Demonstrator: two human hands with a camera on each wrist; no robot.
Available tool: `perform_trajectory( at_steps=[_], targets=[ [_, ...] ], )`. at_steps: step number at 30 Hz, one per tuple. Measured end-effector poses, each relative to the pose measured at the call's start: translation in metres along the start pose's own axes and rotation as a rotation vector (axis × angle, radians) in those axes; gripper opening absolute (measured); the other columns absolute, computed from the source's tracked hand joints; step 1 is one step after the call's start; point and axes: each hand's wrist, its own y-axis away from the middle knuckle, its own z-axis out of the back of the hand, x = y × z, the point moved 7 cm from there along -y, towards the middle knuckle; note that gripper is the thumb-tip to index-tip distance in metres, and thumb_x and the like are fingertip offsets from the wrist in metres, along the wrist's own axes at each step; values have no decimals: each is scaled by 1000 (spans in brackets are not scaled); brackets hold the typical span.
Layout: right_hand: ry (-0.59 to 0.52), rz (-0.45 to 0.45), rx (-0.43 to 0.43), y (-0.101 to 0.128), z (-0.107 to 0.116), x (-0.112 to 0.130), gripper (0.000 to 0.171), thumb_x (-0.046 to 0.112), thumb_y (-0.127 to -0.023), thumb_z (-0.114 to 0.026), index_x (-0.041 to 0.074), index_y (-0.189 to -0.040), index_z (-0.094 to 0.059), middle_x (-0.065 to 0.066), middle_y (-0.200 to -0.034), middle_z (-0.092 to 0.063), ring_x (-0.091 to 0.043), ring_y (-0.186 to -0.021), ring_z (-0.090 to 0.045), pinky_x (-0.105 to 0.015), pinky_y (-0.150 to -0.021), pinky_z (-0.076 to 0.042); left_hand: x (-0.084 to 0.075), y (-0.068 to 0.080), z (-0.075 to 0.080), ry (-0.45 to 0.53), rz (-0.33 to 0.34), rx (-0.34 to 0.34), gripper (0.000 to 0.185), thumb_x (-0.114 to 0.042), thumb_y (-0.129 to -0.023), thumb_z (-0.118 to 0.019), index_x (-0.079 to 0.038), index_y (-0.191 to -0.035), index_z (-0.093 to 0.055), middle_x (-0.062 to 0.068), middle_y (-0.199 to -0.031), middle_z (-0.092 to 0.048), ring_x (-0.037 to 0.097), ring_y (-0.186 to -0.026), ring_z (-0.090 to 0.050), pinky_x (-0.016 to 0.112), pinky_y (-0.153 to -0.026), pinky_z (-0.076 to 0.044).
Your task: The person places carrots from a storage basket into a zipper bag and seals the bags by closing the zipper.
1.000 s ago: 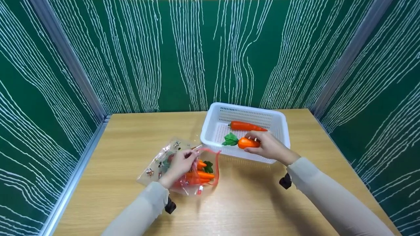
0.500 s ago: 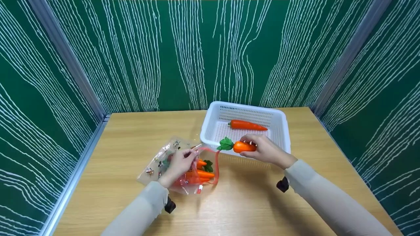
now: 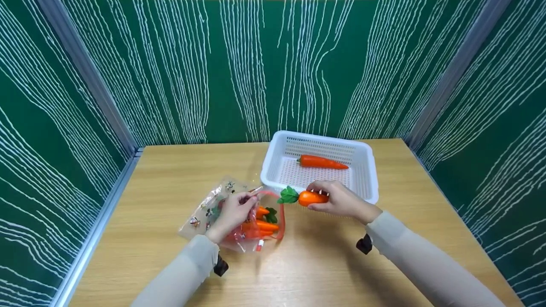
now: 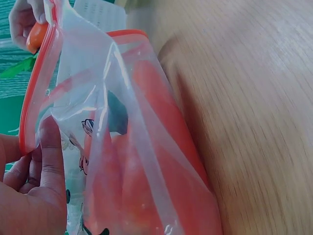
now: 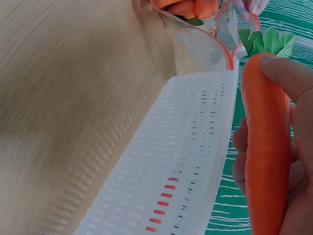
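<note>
My left hand (image 3: 233, 213) pinches the red zip edge of a clear printed plastic bag (image 4: 161, 191), holding its mouth apart toward the right. Inside lie several orange carrots (image 3: 265, 227), one with green leaves showing at the mouth. My right hand (image 3: 341, 199) grips a leafy carrot (image 5: 266, 142) by its body, thumb near the crown. Its green leaves (image 3: 288, 195) point left and overlap the bag's opening edge in the head view. The carrot is over the near left rim of the white basket (image 3: 370, 170). A redder carrot (image 3: 323, 162) lies alone in the basket.
The wooden table (image 3: 298, 273) ends at green walls (image 3: 243, 72) with white wavy lines at the back and both sides. The basket stands close behind and to the right of the bag. A small red-and-white zip slider (image 3: 259, 245) hangs at the bag's near corner.
My right hand has lifted the leafy carrot from inside the basket and carried it left and nearer, toward the bag's mouth. My left hand stays in place on the bag edge.
</note>
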Motion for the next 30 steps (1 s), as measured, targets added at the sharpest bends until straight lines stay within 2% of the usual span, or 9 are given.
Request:
perform_trajectory(
  at_steps=[7, 13, 20, 24, 30],
  targets=[
    [-16, 32, 12, -1, -11, 6, 33, 26, -96, -86, 11, -122, -74, -1, -109, -78, -16, -93, -67, -34, -88, -58, -1, 0, 2, -22, -2, 8, 22, -18, -112, -62, -2, -122, -74, 4, -88, -68, 12, -70, -59, 18, -64, -51],
    [-46, 22, 38, -2, -20, 11, 35, 28, -96, -86, 11, -123, -74, -1, -108, -77, -15, -92, -66, -33, -85, -56, -2, -2, 3, -31, -29, -5, 19, -13, -111, -62, -1, -115, -75, 0, -78, -66, 10, -63, -53, 19, -57, -46],
    [-58, -9, 63, -2, -33, 12, 36, 29, -96, -86, 11, -125, -73, 0, -110, -76, -15, -92, -64, -31, -85, -53, -5, -5, 4, -86, -63, -60, 18, -5, -108, -63, 7, -111, -75, 7, -85, -72, 8, -69, -60, 18, -61, -50],
    [-69, 18, 70, -4, -40, 15, 35, 27, -95, -86, 10, -123, -73, -1, -108, -76, -14, -90, -62, -29, -82, -51, -5, -5, 4, -71, -65, -60, 18, -4, -108, -62, 9, -110, -73, 11, -86, -72, 9, -69, -60, 18, -61, -50],
    [-73, 63, 83, -7, -51, 21, 35, 24, -94, -86, 8, -122, -73, -4, -109, -77, -13, -90, -63, -29, -81, -53, -5, -5, 3, -65, -50, -46, 18, -6, -108, -61, 7, -111, -73, 6, -82, -70, 9, -66, -58, 18, -59, -49]
  ],
)
